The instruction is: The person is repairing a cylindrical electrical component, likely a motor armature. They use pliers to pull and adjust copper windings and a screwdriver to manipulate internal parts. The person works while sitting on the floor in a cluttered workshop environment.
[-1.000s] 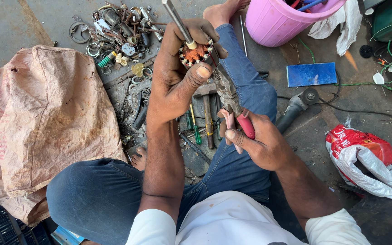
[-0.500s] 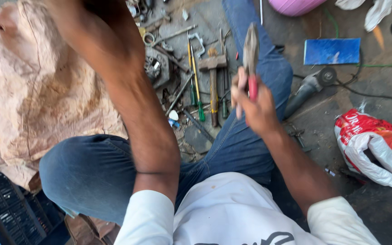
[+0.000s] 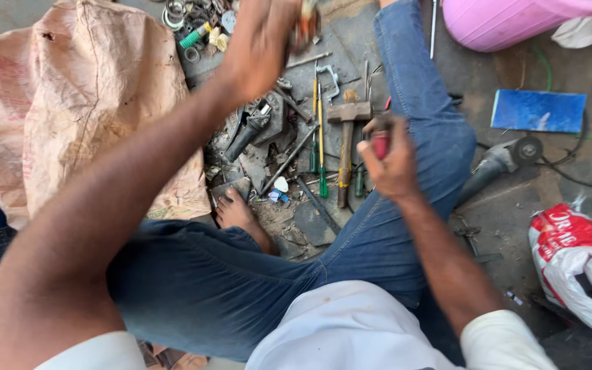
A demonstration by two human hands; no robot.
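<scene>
I sit on the floor in blue jeans with my legs apart. My left hand (image 3: pixel 262 48) is raised at the top centre and grips a small round orange and metal part (image 3: pixel 305 24), which is blurred. My right hand (image 3: pixel 393 164) rests over my right thigh and is closed on red-handled pliers (image 3: pixel 380 140); only the handle end shows. Between my legs lie a wooden-handled hammer (image 3: pixel 345 137) and green-handled screwdrivers (image 3: pixel 322 154), just left of my right hand.
A tan sack (image 3: pixel 83 103) covers the left. Metal rings and scrap (image 3: pixel 196 24) lie at the top. An angle grinder (image 3: pixel 508 161), a blue plate (image 3: pixel 539 109), a pink bucket (image 3: pixel 515 24) and a red and white bag (image 3: pixel 577 260) are on the right.
My left arm swung across the view and is up at the top again with the part. My right hand lowered the pliers onto my thigh.
</scene>
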